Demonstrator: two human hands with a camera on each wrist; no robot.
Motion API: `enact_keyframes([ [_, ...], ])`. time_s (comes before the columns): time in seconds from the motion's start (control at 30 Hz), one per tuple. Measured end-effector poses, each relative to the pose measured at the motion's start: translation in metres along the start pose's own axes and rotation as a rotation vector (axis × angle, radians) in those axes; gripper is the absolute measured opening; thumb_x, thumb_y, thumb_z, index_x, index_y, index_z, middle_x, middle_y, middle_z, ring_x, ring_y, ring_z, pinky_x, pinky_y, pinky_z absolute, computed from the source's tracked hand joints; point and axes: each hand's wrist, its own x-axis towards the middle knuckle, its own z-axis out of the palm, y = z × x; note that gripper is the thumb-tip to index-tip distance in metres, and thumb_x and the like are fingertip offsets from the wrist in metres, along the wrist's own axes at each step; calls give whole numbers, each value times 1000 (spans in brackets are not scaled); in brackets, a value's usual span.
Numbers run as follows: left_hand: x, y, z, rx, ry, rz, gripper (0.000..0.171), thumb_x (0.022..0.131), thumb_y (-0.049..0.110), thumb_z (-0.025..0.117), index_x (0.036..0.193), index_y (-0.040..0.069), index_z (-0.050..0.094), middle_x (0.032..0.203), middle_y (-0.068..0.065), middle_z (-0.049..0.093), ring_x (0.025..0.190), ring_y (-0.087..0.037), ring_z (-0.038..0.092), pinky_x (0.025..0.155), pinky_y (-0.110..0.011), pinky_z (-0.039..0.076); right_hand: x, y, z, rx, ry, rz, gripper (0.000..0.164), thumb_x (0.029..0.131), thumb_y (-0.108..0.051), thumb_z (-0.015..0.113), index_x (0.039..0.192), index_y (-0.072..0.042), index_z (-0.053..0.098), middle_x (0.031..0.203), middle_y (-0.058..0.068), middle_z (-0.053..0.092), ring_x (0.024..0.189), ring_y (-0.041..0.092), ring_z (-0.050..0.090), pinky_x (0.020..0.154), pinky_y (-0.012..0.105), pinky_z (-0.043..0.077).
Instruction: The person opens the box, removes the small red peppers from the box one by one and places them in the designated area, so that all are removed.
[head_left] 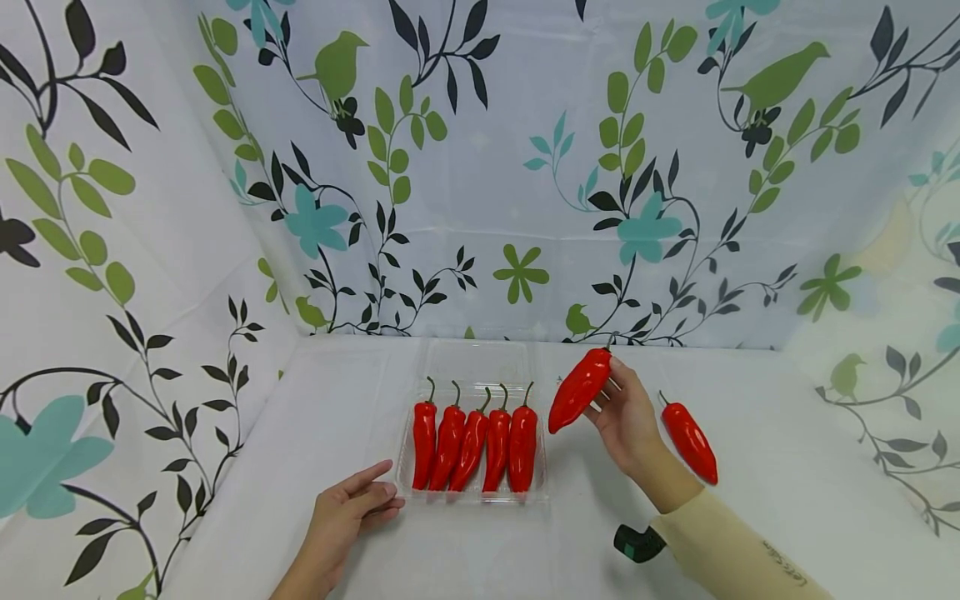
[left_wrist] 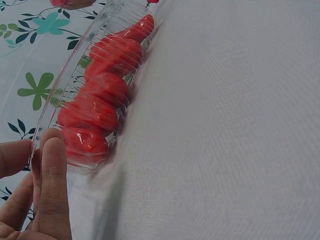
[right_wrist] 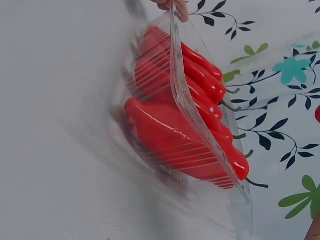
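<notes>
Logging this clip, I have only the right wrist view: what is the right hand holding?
Observer: The right hand holds a red pepper.
Operator: Any others outside the tray?
Observer: Yes, a loose pepper lies on the table, to the right of that hand.
Operator: Anything else near that arm?
Observer: A black object beside the sleeve; I can't tell what it is.

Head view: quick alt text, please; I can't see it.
The right hand holds a red pepper beside a clear tray where five peppers lie in a row. The left hand touches the tray's near left corner; another pepper lies on the white table to the right.
</notes>
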Motion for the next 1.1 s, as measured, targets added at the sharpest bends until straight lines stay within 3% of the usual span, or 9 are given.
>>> enact_keyframes([
  [0.37, -1, 1, -1, 3, -11, -1, 44, 96, -1, 65, 138, -6, 57, 102, -19, 72, 87, -29, 74, 82, -36, 62, 2, -22, -23, -89, 28, -6, 49, 104, -45, 55, 143, -19, 42, 139, 2, 46, 127, 21, 44, 95, 30, 56],
  [0.73, -2, 2, 0, 9, -7, -5, 44, 96, -1, 65, 138, -6, 57, 102, -19, 71, 87, -30, 74, 81, -37, 62, 0, -40, -48, -159, 29, -18, 45, 104, -45, 52, 139, -18, 42, 133, -1, 48, 122, 18, 44, 93, 26, 55],
  [1.1, 0, 1, 0, 7, 1, -10, 42, 96, 0, 65, 137, -5, 58, 101, -19, 71, 86, -30, 74, 81, -37, 62, -1, -57, -75, -84, 52, 5, 40, 104, -43, 54, 137, -22, 45, 129, -7, 50, 121, 14, 40, 90, 24, 54],
])
